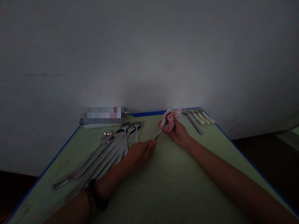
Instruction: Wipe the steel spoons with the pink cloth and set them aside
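Note:
Near the middle of the table, my left hand (142,153) is closed round the handle end of a metal utensil (159,133). The utensil's far end goes into a pink and white cloth (170,120), so its head is hidden. My right hand (177,133) grips that cloth around the utensil. A pile of metal cutlery (109,152), with spoons among it, lies left of and partly behind my left arm. At the back right, beyond my right hand, rest several spoons or forks with white handles (203,118) and one all-metal utensil (195,124).
The pale green table (187,186) has a blue edge and stands against a grey wall (149,56). A blurred-out box or packet (102,115) lies at the back left corner. Dark floor shows on both sides.

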